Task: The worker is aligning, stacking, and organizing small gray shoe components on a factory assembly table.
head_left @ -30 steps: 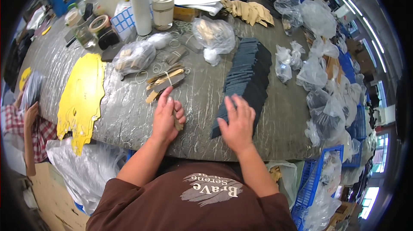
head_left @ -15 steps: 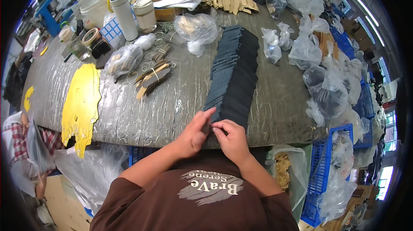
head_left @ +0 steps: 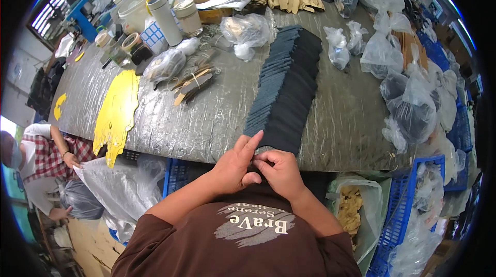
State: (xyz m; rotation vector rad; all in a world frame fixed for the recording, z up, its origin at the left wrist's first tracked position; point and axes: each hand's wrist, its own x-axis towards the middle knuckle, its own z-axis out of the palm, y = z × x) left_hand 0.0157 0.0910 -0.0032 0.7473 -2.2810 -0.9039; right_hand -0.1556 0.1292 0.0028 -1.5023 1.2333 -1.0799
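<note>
A long row of overlapping dark blue-grey sheet pieces (head_left: 297, 86) runs away from me across the table, its near end at the table's front edge. My left hand (head_left: 235, 166) lies at the near left corner of that row, fingers stretched and thumb held apart. Beside it, my right hand (head_left: 281, 172) is closed, with thumb and index finger pinched together close to the left fingers. Whatever the pinch holds, if anything, is too small to make out. Both hands touch or nearly touch the nearest pieces.
Yellow sheet scrap (head_left: 118, 114) lies left on the table (head_left: 206, 137). A banded bundle of strips (head_left: 194, 85), a bagged bundle (head_left: 165, 65) and a grey bottle (head_left: 165, 21) stand beyond. Blue crates (head_left: 400, 215) and plastic bags (head_left: 408, 101) line the right. Another person (head_left: 49, 155) handles a sack (head_left: 111, 184).
The view has shifted, so the table contents sit further right. My left thumb has spread away from its fingers. The person at left shows more fully, gripping the pale sack.
</note>
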